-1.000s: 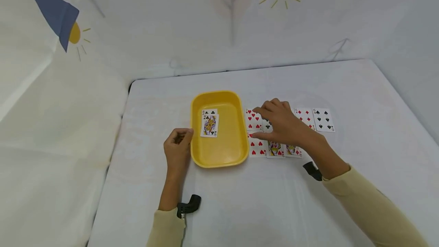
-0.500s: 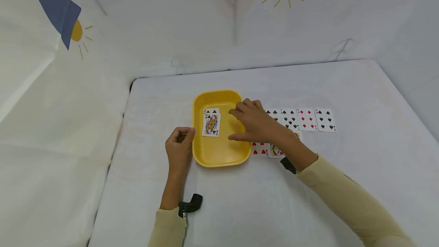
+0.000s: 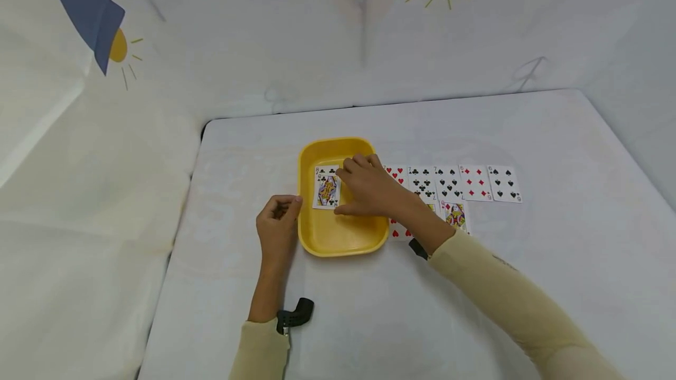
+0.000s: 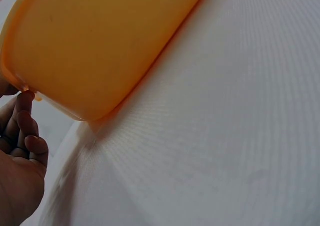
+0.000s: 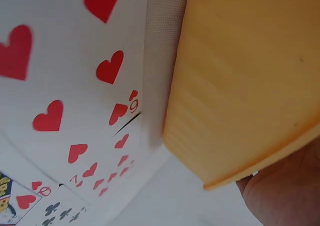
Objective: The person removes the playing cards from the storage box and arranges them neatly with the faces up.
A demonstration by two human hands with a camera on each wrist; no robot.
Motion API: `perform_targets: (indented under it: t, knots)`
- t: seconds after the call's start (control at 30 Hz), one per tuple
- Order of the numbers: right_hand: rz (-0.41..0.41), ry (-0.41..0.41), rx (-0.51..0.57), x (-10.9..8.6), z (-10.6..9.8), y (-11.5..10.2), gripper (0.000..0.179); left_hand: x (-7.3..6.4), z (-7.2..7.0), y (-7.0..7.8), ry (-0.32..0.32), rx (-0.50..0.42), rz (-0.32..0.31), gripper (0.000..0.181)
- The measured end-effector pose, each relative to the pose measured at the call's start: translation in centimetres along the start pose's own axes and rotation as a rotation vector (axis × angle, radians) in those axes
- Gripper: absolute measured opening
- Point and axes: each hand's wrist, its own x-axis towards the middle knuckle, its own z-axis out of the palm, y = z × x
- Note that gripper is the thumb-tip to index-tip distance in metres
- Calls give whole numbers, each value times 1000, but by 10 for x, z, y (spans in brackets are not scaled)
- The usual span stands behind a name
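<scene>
A yellow plastic tray [image 3: 345, 242] stands on the white-covered table. My left hand [image 3: 277, 224] pinches its left rim between thumb and fingers, as the left wrist view also shows at the tray wall [image 4: 100, 45]. Inside the tray, a queen of clubs [image 3: 325, 192] overlaps an eight of clubs [image 3: 327, 169]. Over the tray is my right hand [image 3: 369, 187], thumb and fingers spread apart, their tips by the right edge of these cards. Whether they touch the cards I cannot tell. The right wrist view has that hand [image 5: 287, 183] largely hidden behind the tray wall.
Right of the tray lie face-up cards in two rows. A seven of clubs [image 3: 421, 177], seven of spades [image 3: 448, 183], six of diamonds [image 3: 475, 183] and six of spades [image 3: 505, 184] show behind. A queen of diamonds [image 3: 455, 214] lies in front; my right forearm partly covers that row.
My right hand has moved left from above the card rows, over the tray's right rim, to the clubs cards inside. The left hand stays on the rim.
</scene>
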Motion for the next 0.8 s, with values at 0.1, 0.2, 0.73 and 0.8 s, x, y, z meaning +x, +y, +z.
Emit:
perform_targets:
  t: [0.1, 0.2, 0.73, 0.8]
  knots:
    - [23, -23, -9, 6, 2, 0, 82, 0, 0, -1, -4, -8, 19, 24]
    - [43, -54, -29, 11, 6, 0, 83, 0, 1, -2, -6, -13, 30, 24]
    - [118, -133, -58, 28, 14, -2, 78, -7, 0, 26, -18, 11, -21, 17]
    - [125, -141, -62, 29, 14, -2, 78, -9, 0, 32, -18, 21, -28, 16]
